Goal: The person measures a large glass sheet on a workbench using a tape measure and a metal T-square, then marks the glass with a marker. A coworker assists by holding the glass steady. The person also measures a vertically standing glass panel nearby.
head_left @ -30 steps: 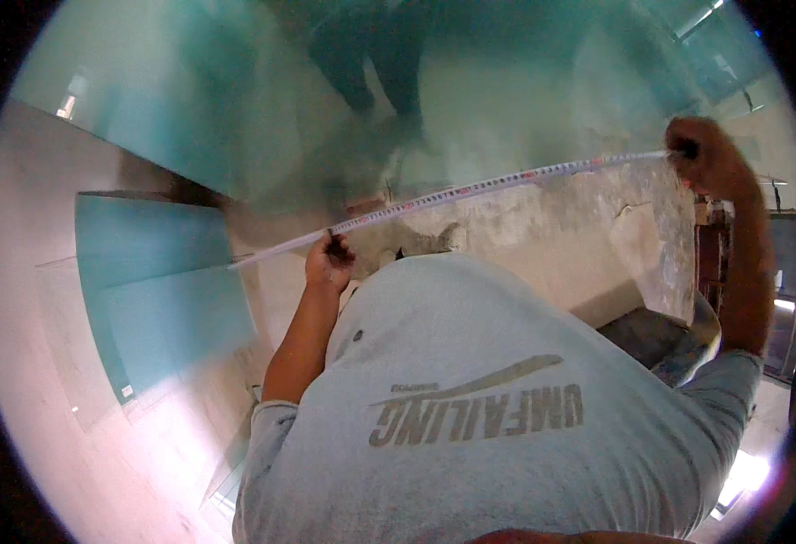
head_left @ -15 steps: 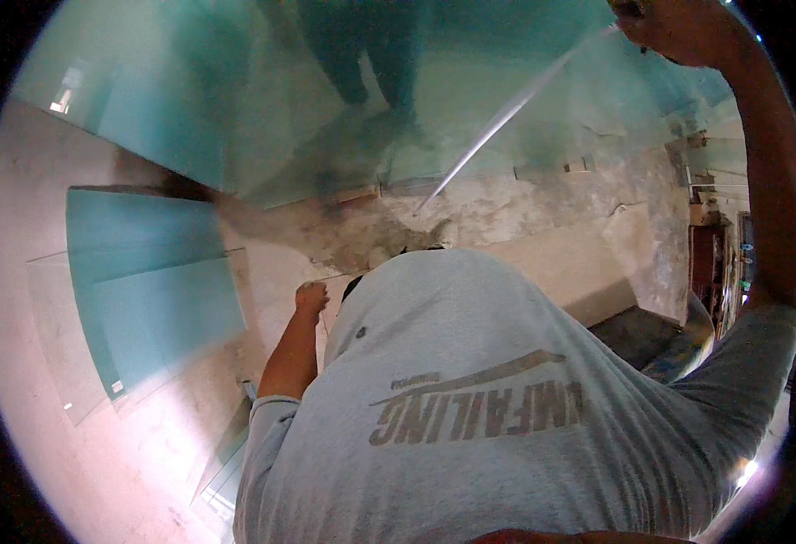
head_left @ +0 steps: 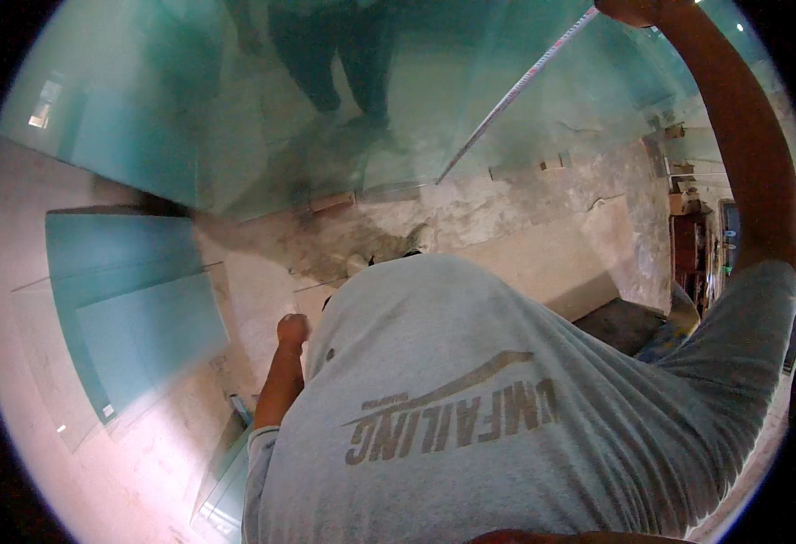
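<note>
My right hand [head_left: 635,9], at the top right edge of the view on a raised arm, is closed around a tape measure. Its pale blade [head_left: 517,91], with marks along it, slants down and left across a large greenish glass sheet [head_left: 470,54]. The blade's lower tip is close to the sheet's bottom edge. My left hand [head_left: 293,328] hangs low at my left side, its fingers curled into a fist with nothing visible in them. Part of the right hand, and the tape's case, are cut off by the picture's edge.
Smaller bluish glass panes [head_left: 144,299] lean to my left. Small blocks [head_left: 332,202] sit along the large sheet's lower edge. A pale flat board [head_left: 543,258] lies ahead to the right, with a dark patch [head_left: 625,325] beside it. Cluttered shelves [head_left: 688,245] stand far right.
My right hand has moved up and left in the picture. The blade's tip has risen and shifted right, from below the glass edge to near it. My left hand stays low and curled.
</note>
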`<state>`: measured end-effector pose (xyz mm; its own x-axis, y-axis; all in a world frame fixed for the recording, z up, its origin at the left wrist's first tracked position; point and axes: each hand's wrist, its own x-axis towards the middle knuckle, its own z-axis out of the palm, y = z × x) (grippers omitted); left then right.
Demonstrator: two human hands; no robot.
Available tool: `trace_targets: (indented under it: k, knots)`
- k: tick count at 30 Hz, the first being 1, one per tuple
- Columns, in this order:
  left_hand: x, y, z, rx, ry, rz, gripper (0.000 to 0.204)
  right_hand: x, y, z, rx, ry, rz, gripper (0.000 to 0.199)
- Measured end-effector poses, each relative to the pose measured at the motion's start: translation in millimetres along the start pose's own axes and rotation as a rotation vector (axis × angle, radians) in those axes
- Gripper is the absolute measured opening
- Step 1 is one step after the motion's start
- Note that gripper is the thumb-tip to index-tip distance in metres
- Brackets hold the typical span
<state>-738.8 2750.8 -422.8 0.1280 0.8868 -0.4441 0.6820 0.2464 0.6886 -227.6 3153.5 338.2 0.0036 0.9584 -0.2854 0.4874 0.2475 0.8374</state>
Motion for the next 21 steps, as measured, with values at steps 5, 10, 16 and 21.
trace_targets:
  k: [5,10,16,21]
  knots:
    - [22,29,-11,-0.39,0.048,-0.157,0.012,28,10,24,-0.019,0.015,0.006,0.017]
    - [28,-17,-7,-0.415,0.132,-0.108,0.012,54,18,51,-0.003,0.05,0.008,0.018]
    - [9,15,-32,-0.539,0.079,-0.431,0.012,65,22,73,0.008,0.082,0.023,0.02]
    - [31,-7,-28,-0.088,-0.047,-0.18,0.012,38,56,121,0.06,0.183,0.045,0.02]
